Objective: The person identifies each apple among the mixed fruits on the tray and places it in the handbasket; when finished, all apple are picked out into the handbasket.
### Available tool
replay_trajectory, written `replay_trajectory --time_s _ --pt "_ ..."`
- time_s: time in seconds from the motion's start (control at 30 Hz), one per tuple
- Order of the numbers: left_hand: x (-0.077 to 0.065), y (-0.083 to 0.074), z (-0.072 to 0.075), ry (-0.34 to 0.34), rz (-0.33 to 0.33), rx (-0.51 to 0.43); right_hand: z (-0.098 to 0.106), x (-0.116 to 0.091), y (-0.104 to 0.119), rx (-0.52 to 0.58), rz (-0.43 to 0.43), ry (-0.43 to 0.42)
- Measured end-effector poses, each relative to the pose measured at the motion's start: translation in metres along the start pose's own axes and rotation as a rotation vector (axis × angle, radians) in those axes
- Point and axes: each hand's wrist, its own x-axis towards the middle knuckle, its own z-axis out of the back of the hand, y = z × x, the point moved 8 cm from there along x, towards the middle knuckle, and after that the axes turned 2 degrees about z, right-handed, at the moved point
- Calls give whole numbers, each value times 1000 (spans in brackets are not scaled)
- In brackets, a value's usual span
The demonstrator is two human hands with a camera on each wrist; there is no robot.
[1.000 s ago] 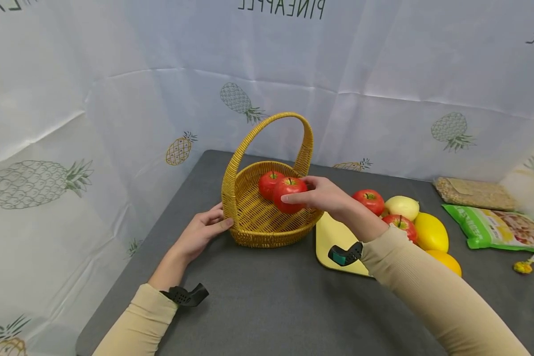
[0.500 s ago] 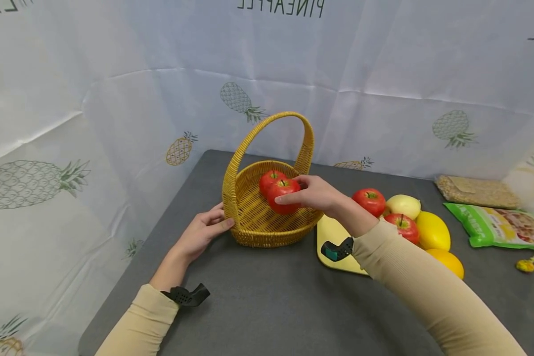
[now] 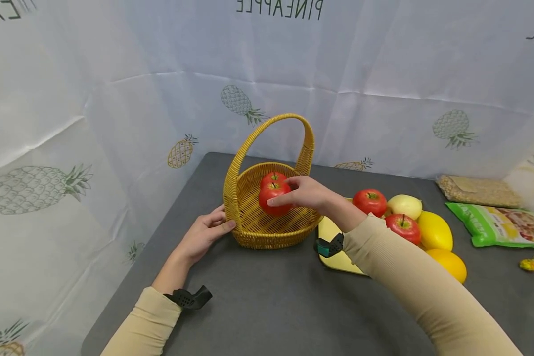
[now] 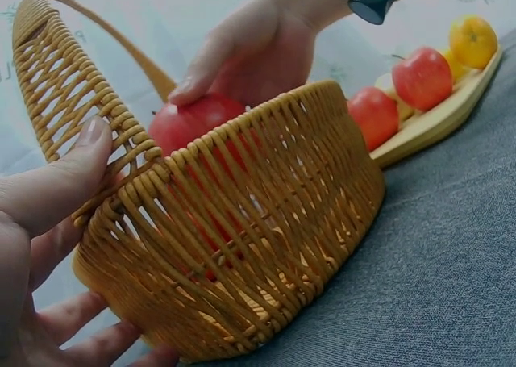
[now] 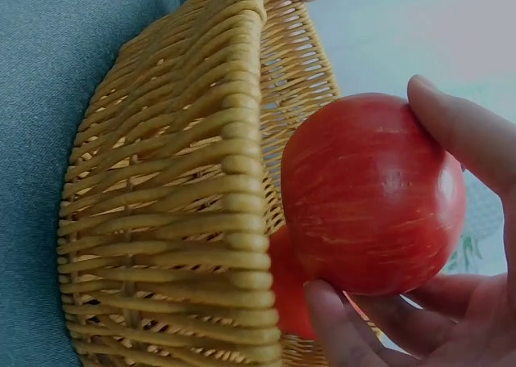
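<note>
A yellow wicker basket [image 3: 267, 241] with a tall arched handle stands on the dark grey table. At its left side my left hand [image 3: 201, 236] holds it where the handle meets the rim, thumb [image 4: 90, 141] on the handle's base and fingers along the outer wall. My right hand [image 3: 310, 193] grips a red apple [image 5: 371, 198] between thumb and fingers, over the basket's opening. A second red apple [image 3: 273, 176] lies inside at the back, partly covered by the held one in the head view.
Right of the basket, a yellow tray [image 3: 348, 266] bears red apples [image 3: 403, 229], a pale yellow fruit [image 3: 405, 205], a bright yellow fruit [image 3: 436, 231] and an orange [image 3: 448, 263]. Farther right lie a bag of grains [image 3: 480, 191], a green packet [image 3: 498, 225] and a lollipop [image 3: 528, 265]. A curtain hangs behind.
My right hand has moved left and slightly lower with the apple, deeper over the basket and in front of the other apple. The left hand keeps its hold on the basket.
</note>
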Motion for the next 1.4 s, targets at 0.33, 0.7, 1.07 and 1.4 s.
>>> replay_trajectory --time_s 0.33,0.7,1.07,1.4 --pt "1 0 0 -9 -6 -5 -1 12 5 -25 -23 -8" --pt "2 2 -2 -5 -1 -14 -11 26 8 -33 -11 8" --pt "1 2 1 -23 4 7 -23 39 13 -89 -4 62" --pt "1 0 0 -21 3 1 -28 50 18 -282 82 132"
